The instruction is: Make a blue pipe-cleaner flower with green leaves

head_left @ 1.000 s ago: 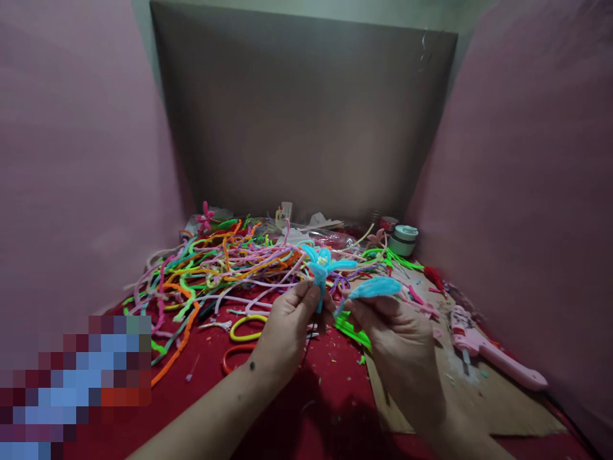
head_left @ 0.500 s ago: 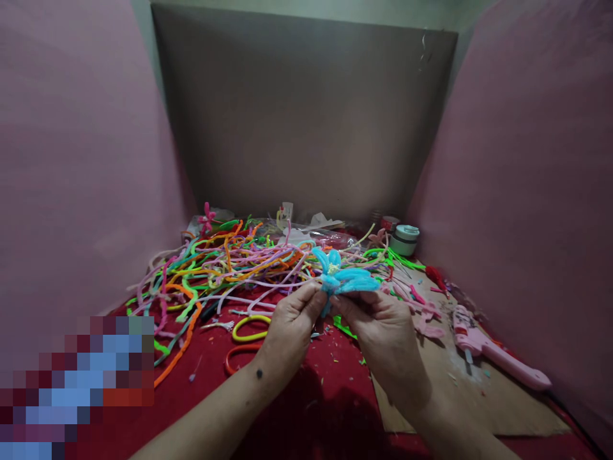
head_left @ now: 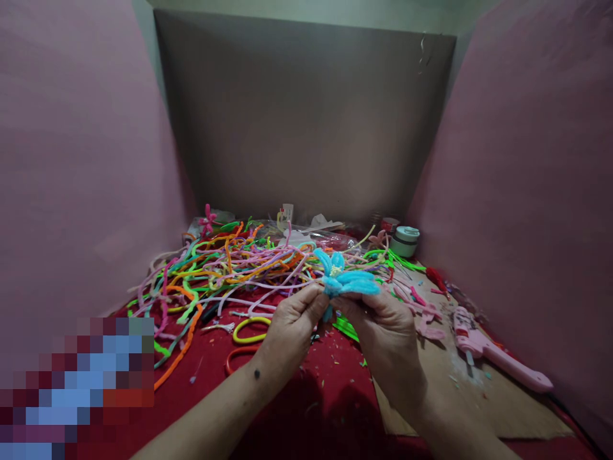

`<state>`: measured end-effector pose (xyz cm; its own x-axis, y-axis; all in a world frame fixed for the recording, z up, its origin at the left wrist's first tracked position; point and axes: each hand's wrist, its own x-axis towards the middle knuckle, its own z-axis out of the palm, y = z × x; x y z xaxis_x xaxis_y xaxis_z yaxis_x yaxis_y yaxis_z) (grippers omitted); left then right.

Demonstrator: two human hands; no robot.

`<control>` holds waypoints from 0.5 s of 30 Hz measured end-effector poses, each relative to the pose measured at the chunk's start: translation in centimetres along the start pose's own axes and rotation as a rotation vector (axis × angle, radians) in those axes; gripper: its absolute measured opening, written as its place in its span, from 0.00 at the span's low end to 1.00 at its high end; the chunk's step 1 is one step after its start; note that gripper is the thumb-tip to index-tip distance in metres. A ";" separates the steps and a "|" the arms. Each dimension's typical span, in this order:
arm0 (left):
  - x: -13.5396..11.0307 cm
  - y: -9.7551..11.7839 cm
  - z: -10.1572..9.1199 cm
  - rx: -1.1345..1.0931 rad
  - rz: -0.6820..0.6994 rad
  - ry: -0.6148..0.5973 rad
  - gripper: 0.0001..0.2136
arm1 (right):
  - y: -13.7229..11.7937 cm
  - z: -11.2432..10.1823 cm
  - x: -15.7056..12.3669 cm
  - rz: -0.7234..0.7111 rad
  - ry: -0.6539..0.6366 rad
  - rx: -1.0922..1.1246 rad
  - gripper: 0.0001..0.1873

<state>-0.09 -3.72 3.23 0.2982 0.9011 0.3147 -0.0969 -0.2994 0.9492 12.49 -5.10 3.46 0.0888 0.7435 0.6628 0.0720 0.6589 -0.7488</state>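
Observation:
A light blue pipe-cleaner flower (head_left: 357,282) with a pale yellow centre is held up between my two hands. My left hand (head_left: 297,322) pinches it at the base from the left, thumb and fingers closed. From the right, my right hand (head_left: 390,335) grips the flower under its longer petals, its fingertips partly hidden behind them. Below my left wrist lie scissors with one yellow handle loop (head_left: 251,330) and one red loop (head_left: 239,359); their blades are out of sight behind the hand.
A tangled heap of coloured pipe cleaners (head_left: 239,262) spreads behind my hands on the red cloth (head_left: 211,415). To the right, a pink glue gun (head_left: 502,358) rests on a cardboard sheet (head_left: 431,409), near pink petal pieces (head_left: 428,322). A pale green lidded jar (head_left: 405,241) stands farther back.
The blue flower has tilted slightly and its petals sit a little differently. Both hands keep their pinch on it and have hardly moved.

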 end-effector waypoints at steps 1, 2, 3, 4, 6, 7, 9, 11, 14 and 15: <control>0.0 0.1 0.0 0.001 -0.007 -0.002 0.14 | 0.1 0.0 0.0 -0.038 0.006 -0.027 0.10; 0.0 0.2 0.0 -0.001 -0.015 -0.004 0.14 | 0.1 0.0 0.0 -0.071 0.010 -0.049 0.10; 0.0 0.2 0.0 -0.005 -0.021 -0.009 0.14 | 0.2 0.0 0.1 -0.093 0.012 -0.064 0.10; 0.0 0.2 0.0 -0.010 -0.022 -0.014 0.14 | 0.2 0.0 0.1 -0.104 0.011 -0.067 0.10; 0.0 0.2 -0.1 -0.017 -0.017 -0.027 0.14 | 0.2 0.0 0.2 -0.084 0.004 -0.036 0.09; 0.0 0.1 -0.2 -0.017 -0.016 -0.033 0.14 | 0.2 0.0 0.3 -0.048 -0.003 -0.006 0.09; 0.0 0.0 -0.3 -0.014 -0.023 -0.048 0.15 | 0.2 -0.1 0.4 0.052 -0.033 0.073 0.08; 0.0 0.0 -0.4 -0.006 -0.041 -0.068 0.15 | 0.1 -0.2 0.6 0.151 -0.087 0.149 0.04; -0.1 0.0 -0.6 0.013 -0.070 -0.100 0.15 | 0.2 -0.4 0.8 0.221 -0.155 0.233 0.03; -0.1 0.0 -0.6 0.016 -0.079 -0.108 0.15 | 0.3 -0.4 0.8 0.232 -0.163 0.263 0.03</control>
<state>-0.73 -3.65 3.24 0.4049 0.8834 0.2358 -0.0537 -0.2345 0.9706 13.01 -4.37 3.78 -0.0876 0.8706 0.4841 -0.1903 0.4624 -0.8660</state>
